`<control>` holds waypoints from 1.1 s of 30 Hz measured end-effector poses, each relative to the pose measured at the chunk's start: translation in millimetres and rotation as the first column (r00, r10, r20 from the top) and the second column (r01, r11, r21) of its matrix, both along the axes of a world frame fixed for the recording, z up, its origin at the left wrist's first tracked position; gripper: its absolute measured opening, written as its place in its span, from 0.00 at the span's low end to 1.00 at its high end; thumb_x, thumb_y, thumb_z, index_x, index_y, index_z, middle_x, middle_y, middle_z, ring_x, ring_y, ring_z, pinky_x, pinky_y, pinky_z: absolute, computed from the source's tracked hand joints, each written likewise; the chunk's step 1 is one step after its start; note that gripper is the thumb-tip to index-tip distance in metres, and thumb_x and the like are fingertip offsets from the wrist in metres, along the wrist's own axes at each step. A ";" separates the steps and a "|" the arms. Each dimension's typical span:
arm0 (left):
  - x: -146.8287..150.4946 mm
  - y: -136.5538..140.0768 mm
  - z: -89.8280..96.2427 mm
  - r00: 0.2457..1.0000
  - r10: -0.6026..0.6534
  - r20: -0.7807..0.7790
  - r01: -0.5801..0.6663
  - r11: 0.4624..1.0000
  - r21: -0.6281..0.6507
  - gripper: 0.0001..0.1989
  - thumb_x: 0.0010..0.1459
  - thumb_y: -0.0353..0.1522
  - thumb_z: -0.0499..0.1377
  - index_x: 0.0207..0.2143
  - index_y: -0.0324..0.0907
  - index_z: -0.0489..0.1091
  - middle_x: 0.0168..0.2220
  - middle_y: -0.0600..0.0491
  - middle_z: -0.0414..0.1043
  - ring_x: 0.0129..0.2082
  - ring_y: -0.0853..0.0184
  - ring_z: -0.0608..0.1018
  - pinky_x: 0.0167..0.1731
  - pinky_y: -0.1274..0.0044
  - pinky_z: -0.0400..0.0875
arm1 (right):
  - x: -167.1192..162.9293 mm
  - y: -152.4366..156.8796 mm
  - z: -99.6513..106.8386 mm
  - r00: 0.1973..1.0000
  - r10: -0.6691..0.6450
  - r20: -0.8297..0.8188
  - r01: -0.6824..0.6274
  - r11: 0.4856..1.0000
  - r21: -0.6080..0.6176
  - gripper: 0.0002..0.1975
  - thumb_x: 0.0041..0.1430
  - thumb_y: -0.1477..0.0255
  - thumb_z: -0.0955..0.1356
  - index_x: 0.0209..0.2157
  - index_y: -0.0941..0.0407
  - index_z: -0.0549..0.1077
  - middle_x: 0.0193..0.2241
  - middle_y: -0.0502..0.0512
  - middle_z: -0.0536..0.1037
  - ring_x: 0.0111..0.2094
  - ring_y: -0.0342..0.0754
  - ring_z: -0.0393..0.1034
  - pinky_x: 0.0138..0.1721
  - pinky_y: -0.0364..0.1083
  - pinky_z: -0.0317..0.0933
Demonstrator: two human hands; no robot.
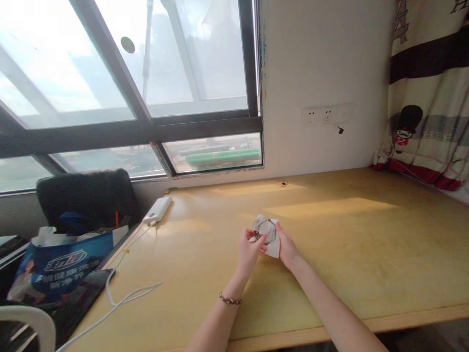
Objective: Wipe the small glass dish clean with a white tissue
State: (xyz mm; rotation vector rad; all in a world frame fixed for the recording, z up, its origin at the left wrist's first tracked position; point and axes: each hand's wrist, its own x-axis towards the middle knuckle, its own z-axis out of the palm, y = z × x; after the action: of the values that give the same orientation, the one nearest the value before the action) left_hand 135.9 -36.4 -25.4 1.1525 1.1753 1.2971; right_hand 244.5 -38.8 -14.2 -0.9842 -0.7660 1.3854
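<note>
Above the middle of the wooden table, my left hand [252,247] pinches a round, greyish coil of thin strands [270,226]; whether it is wire or cord is too small to tell. Behind the coil is a white card [273,250], which shows at its top and lower right. My right hand [287,247] grips the card's right edge, fingers partly hidden behind it. Both hands are closed and close together. A braided bracelet [230,298] circles my left wrist.
On the table [366,264], a white power strip [157,210] lies at the left edge, its white cable [122,299] trailing forward. Left of the table are a black chair [88,193] and a blue bag [60,264]. Wall sockets [318,116] and a curtain [432,98] are behind.
</note>
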 end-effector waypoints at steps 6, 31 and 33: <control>-3.1 3.5 -0.9 0.996 0.069 0.048 -0.068 0.997 -0.026 0.22 0.41 0.42 0.62 0.29 0.40 0.54 0.32 0.51 0.70 0.17 0.70 0.75 0.17 0.78 0.70 | 11.1 6.1 -10.3 0.982 -0.090 -0.164 0.075 0.992 -0.097 0.24 0.42 0.52 0.67 0.29 0.61 0.72 0.26 0.59 0.77 0.28 0.51 0.72 0.27 0.46 0.63; -9.2 -1.8 3.9 0.958 -0.260 -0.124 0.284 0.925 0.253 0.29 0.45 0.34 0.62 0.52 0.44 0.62 0.52 0.46 0.64 0.52 0.59 0.65 0.50 0.72 0.61 | 10.0 6.9 -32.1 0.802 -0.032 0.597 0.098 0.992 -0.080 0.19 0.47 0.57 0.62 0.20 0.58 0.74 0.15 0.53 0.73 0.18 0.47 0.67 0.18 0.41 0.53; -7.3 -1.0 2.4 0.959 -0.284 -0.004 0.278 0.938 0.209 0.31 0.45 0.35 0.62 0.53 0.44 0.60 0.51 0.46 0.65 0.50 0.60 0.68 0.50 0.71 0.61 | 10.5 7.9 -32.4 0.745 -0.063 0.664 0.128 0.991 -0.050 0.18 0.47 0.59 0.63 0.17 0.58 0.73 0.15 0.54 0.73 0.20 0.48 0.67 0.19 0.41 0.53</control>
State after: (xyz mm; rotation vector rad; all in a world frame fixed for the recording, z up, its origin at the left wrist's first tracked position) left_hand 128.6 -37.4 -23.0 1.3952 0.8319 1.2283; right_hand 255.0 -30.9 -46.5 -1.6082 -1.1597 0.9685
